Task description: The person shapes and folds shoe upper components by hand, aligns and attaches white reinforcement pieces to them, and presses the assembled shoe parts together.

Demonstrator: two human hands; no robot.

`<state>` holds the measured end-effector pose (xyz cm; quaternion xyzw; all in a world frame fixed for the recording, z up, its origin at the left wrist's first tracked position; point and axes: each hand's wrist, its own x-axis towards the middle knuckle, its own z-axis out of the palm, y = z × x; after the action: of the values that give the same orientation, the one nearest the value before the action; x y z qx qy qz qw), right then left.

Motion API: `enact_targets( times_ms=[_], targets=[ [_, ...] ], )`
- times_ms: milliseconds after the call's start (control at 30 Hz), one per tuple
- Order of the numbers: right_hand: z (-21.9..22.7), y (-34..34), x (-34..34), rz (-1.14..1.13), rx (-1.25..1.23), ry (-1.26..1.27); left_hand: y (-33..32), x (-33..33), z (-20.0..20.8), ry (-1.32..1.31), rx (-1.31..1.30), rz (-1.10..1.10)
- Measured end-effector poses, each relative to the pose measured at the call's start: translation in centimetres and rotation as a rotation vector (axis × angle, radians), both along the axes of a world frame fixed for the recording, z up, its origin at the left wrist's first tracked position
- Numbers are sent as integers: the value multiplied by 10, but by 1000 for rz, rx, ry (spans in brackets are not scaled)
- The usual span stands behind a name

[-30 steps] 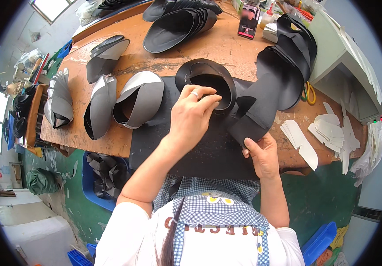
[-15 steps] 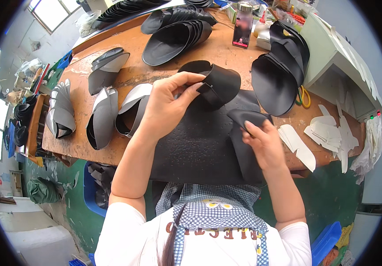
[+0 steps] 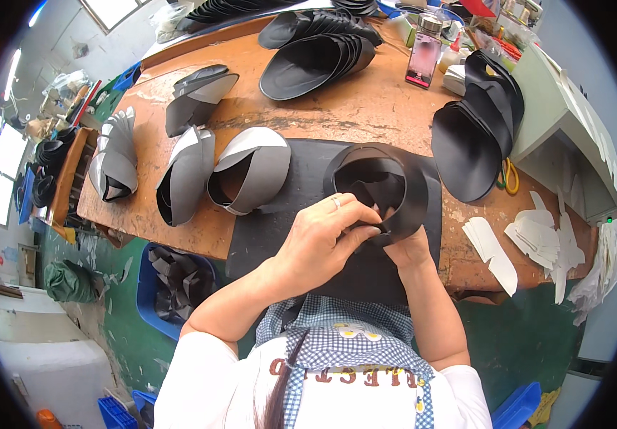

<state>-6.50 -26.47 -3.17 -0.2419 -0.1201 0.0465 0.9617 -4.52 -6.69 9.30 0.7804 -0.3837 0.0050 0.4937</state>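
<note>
A black shoe upper (image 3: pixel 410 166), curved into a wide loop, is held over the black mat (image 3: pixel 280 239) at the table's front edge. My left hand (image 3: pixel 326 236) pinches its near edge between thumb and fingers. My right hand (image 3: pixel 410 250) grips the same edge from the right and beneath; most of its fingers are hidden behind the upper, with fingertips showing inside the loop. Dark folds of material show within the loop. Just left of it stands a grey-and-black upper (image 3: pixel 269 175) with a white top edge, partly on the mat.
More grey uppers (image 3: pixel 183 179) stand at left. Stacks of black uppers lie at the back (image 3: pixel 312 68) and right (image 3: pixel 462 146). Yellow-handled scissors (image 3: pixel 511 177), white cut pieces (image 3: pixel 491 250) and a pale open box (image 3: pixel 562 96) are right. A phone (image 3: pixel 423 61) stands behind. Below is a blue bin (image 3: pixel 149 304).
The black upper has come down and nearer to me. My right hand, earlier apart at the right with a loose black flap, has moved left to join my left hand at the edge.
</note>
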Motion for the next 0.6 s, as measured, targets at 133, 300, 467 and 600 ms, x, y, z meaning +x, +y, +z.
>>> enact_targets(
  times_ms=[133,300,467,600],
  targets=[
    [-1,1,-9,-14,-40,67,2,-5,7,133,-53,31],
    [25,8,-18,-21,-28,124,1,-10,19,436,-150,76],
    [12,4,-20,-2,-44,92,0,-6,7,371,-159,50],
    [14,5,-19,-7,-76,88,1,-5,6,387,-175,42]
  ],
)
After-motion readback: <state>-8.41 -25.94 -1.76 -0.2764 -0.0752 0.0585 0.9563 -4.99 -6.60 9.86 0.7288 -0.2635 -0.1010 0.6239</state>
